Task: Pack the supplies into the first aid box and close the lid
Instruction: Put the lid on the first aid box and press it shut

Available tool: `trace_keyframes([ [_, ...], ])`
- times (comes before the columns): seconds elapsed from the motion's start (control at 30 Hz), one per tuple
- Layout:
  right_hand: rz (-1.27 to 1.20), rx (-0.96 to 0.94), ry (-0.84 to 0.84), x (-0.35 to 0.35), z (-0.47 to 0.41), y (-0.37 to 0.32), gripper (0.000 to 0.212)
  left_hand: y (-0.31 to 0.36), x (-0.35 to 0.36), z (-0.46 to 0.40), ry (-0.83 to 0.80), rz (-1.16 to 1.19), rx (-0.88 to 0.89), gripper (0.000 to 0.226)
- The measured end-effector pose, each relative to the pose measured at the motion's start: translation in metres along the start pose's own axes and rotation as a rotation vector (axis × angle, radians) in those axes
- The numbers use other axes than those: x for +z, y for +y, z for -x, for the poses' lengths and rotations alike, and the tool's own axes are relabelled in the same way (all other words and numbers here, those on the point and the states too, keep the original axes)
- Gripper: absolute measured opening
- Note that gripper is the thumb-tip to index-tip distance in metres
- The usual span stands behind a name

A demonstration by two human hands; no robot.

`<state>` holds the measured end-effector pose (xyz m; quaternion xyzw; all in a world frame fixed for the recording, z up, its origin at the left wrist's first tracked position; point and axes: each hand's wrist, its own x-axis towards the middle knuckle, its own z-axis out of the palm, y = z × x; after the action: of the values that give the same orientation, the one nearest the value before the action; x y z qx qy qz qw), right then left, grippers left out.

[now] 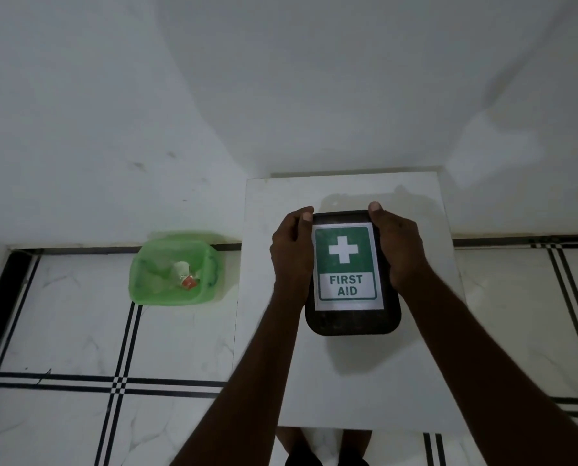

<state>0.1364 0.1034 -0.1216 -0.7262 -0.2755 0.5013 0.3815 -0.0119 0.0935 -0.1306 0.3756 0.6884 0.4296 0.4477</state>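
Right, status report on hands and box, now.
Left hand and right hand grip first aid box sides. Lid on. Green tub on floor, apart. Nothing obstructing.

A white square tabletop point(364, 381) fills the middle of the view and runs down toward 6 o'clock, its far edge meeting a plain white wall point(280, 79) that spans the whole upper half, 9 through 3 o'clock. Marbled white floor tiles point(62, 324) lie at 7 to 9 o'clock and again at 4 o'clock, crossed by paired black lines point(122, 348). A translucent green plastic tub point(137, 284) sits on the floor at 9 o'clock, just beside the tabletop's left edge
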Motion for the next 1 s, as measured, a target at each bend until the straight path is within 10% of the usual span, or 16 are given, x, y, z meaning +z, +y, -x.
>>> trace_keyframes([
  [1.0,0.553,-0.364,0.128,-0.011,0.043,0.061,0.039,-0.024,-0.009,0.061,-0.135,-0.487,0.197,0.062],
])
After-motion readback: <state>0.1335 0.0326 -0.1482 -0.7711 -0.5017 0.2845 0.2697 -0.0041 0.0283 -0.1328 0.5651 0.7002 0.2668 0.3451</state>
